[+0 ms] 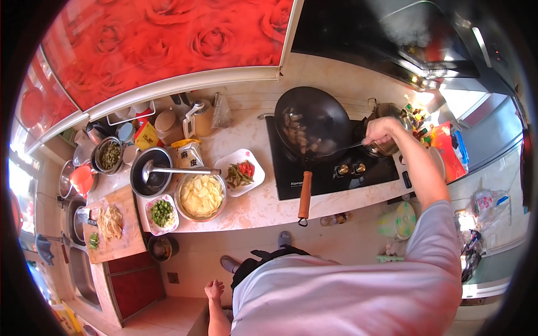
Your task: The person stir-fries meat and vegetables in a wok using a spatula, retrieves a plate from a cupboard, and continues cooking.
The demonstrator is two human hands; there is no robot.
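My right hand [381, 131] grips the handle end of a metal cooking utensil, probably a spatula [351, 146], whose shaft slants into a black wok [325, 111]. Its working end is hard to make out among the browned meat pieces [297, 131] on the wok's left and lower side. The wok sits tilted on a black glass gas hob [290, 185], and its wooden handle [306, 191] points towards me. My left hand [214, 289] hangs low beside my body with its fingers curled, away from the counter, and nothing shows in it.
Left of the hob stand a plate of peppers [251, 185], a bowl of sliced potatoes [201, 197], a dish of chopped greens [162, 213] and a ladle [180, 170] across a dark bowl [141, 178]. A cutting board [126, 243] lies farther left. Behind my right hand is a pot [388, 111].
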